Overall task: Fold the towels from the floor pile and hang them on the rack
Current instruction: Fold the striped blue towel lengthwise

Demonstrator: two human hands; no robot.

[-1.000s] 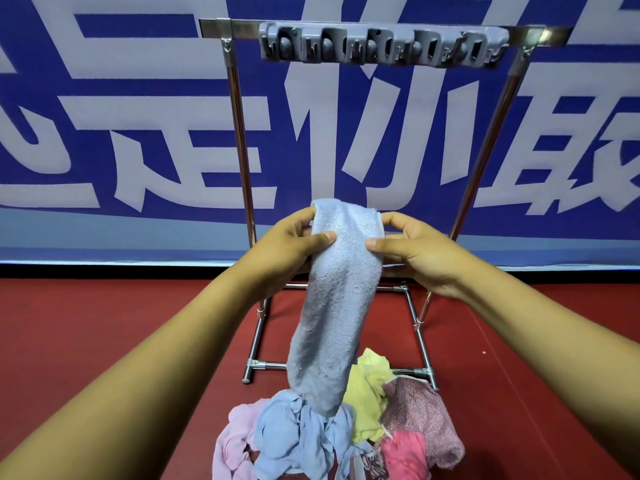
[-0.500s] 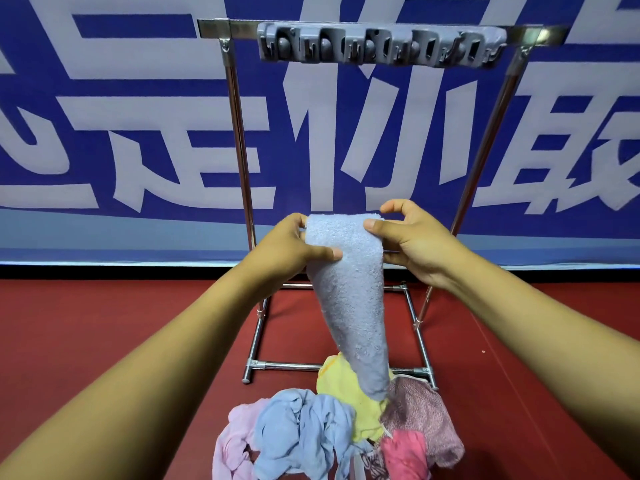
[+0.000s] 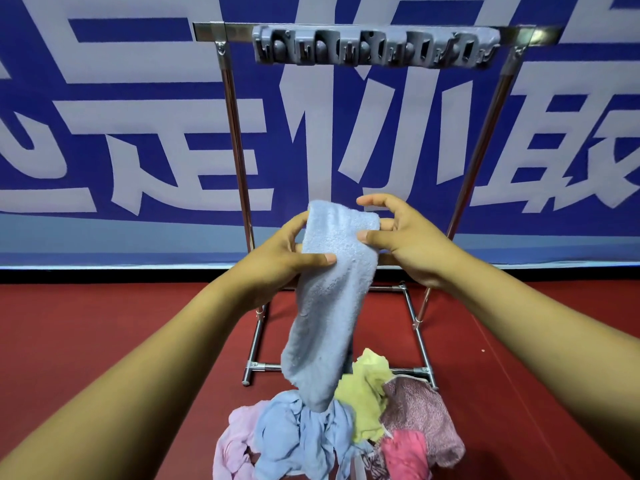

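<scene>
Blue towel [image 3: 329,306]: nubby terry cloth, matt. Rack [image 3: 239,161]: shiny chrome metal tubes w/ grey matt plastic clip strip [image 3: 374,46]. Floor pile [image 3: 346,431]: soft crumpled cloth. Floor [image 3: 104,323]: smooth matt red.

A blue banner [image 3: 104,140] with large white characters hangs behind a red floor [image 3: 86,323]
</scene>
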